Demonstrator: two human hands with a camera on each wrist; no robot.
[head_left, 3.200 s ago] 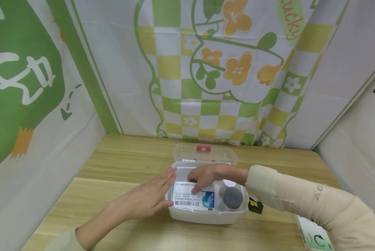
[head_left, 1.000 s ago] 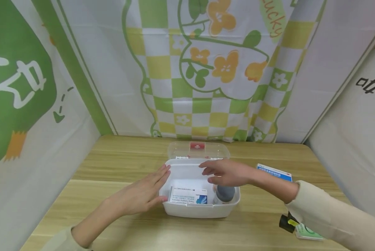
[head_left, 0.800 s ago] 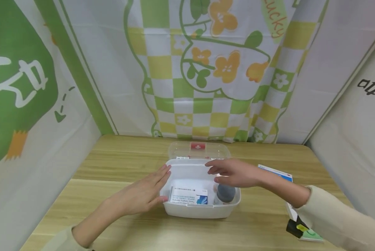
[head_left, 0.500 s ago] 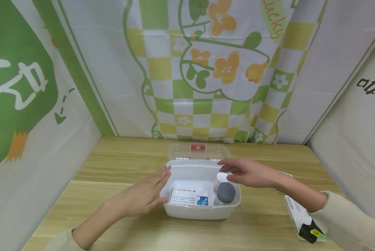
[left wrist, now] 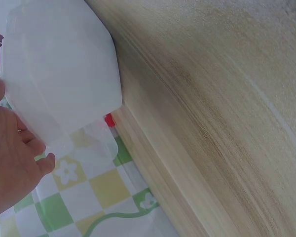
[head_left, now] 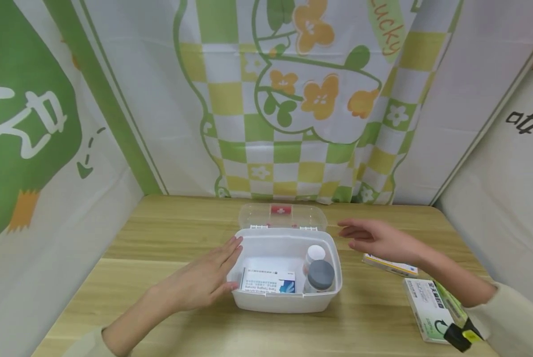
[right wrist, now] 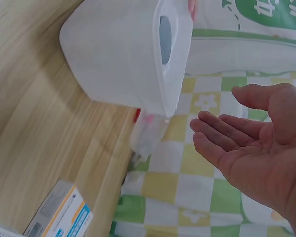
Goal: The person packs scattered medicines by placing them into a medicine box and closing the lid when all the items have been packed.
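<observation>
the left hand [head_left: 199, 282] rests against the left end of a white box [head_left: 288, 303], fingers nearly straight, not curled round anything. the right hand [head_left: 382, 240] hangs above the table [head_left: 181, 243] to the right of the box, well apart from it, with palm bare and fingers loosely stretched, holding nothing. the box stands upright on the table, its clear lid [head_left: 258, 217] tipped back behind it on the hinges, a red label [head_left: 281, 210] with a white cross on the lid. inside, a white and blue carton [head_left: 266, 281] lies toward the front left, and a grey-topped jar [head_left: 321, 274] stands at the right, just in front of a white-topped bottle [head_left: 316, 253]. outside, a small packet [head_left: 393, 267] lies below the right hand, and a white and green package [head_left: 428, 308] lies nearer the person, beside a green one [head_left: 451, 301] partly hidden by the right forearm.
</observation>
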